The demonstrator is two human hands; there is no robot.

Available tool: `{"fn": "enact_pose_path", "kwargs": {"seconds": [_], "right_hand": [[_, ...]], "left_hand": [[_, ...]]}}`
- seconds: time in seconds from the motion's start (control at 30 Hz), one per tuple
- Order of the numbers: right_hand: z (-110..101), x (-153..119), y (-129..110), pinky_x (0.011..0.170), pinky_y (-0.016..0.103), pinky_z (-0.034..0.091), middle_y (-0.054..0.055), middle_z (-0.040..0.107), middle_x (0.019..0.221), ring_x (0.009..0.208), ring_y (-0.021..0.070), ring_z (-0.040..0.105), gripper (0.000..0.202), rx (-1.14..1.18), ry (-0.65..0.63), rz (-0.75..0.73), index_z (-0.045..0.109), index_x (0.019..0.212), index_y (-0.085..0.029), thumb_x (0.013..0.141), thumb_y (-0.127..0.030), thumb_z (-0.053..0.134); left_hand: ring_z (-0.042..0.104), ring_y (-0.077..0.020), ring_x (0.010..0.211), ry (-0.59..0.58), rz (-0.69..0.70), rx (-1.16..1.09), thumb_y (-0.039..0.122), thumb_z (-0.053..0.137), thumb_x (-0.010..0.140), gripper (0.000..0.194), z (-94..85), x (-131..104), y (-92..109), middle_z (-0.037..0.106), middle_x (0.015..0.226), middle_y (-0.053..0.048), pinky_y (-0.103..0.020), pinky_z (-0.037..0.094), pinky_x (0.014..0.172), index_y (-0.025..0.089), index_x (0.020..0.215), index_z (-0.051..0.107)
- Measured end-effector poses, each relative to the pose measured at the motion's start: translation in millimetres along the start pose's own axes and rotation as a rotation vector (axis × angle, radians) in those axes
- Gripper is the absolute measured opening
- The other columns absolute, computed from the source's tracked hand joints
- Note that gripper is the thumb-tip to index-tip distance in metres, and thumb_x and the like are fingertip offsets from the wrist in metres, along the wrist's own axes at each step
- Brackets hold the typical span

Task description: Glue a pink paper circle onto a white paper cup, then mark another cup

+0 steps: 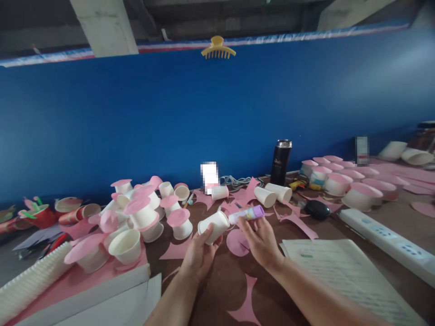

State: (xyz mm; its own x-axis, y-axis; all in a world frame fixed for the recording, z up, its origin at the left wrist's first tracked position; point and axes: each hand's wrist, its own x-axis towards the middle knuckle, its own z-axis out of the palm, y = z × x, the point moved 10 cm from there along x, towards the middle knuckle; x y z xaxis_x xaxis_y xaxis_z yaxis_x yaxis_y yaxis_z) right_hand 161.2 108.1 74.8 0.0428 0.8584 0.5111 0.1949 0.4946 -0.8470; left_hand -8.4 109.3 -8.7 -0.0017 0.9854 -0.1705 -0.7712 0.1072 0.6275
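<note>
My left hand (200, 253) is closed round a white paper cup (214, 225), which lies tilted on its side with its base toward the right. In my right hand (260, 235) is a glue stick (247, 214) with a purple end and a pale printed label. Its white tip meets or nearly meets the base of the cup; I cannot tell whether they touch. Beneath the hands a pink paper disc (238, 242) lies on the brown table (217, 290).
Cups topped with pink discs (139, 210) crowd the left; more cups (362, 194) stand at right. A black flask (281, 162), a black mouse (317, 209), a power strip (387, 240) and written sheets (340, 271) lie about. Pink scraps (246, 299) litter the table before a blue partition (170, 113).
</note>
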Motion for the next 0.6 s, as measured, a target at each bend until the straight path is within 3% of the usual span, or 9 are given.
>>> {"fn": "enact_pose_path", "kwargs": {"seconds": [0.33, 0.6], "right_hand": [[4.4, -5.2, -8.0, 0.077, 0.030, 0.045, 0.004, 0.064, 0.091, 0.084, 0.0183, 0.059, 0.015, -0.064, -0.036, -0.087, 0.057, 0.093, -0.021, 0.086, -0.033, 0.058], [6.4, -2.5, -15.7, 0.073, 0.030, 0.045, 0.003, 0.062, 0.087, 0.079, 0.0174, 0.058, 0.013, -0.100, -0.060, -0.098, 0.054, 0.090, -0.021, 0.086, -0.033, 0.057]], "left_hand": [[0.058, -0.0182, 0.099, -0.036, 0.013, 0.072, 0.020, 0.070, 0.076, 0.022, 5.1, -2.1, -1.5, 0.067, 0.108, -0.005, -0.032, 0.044, 0.082, 0.020, 0.098, 0.066], [0.059, -0.0185, 0.099, -0.075, 0.000, 0.108, 0.016, 0.069, 0.075, 0.031, 11.1, -5.0, -3.8, 0.067, 0.107, -0.006, -0.032, 0.045, 0.084, 0.020, 0.105, 0.066]]}}
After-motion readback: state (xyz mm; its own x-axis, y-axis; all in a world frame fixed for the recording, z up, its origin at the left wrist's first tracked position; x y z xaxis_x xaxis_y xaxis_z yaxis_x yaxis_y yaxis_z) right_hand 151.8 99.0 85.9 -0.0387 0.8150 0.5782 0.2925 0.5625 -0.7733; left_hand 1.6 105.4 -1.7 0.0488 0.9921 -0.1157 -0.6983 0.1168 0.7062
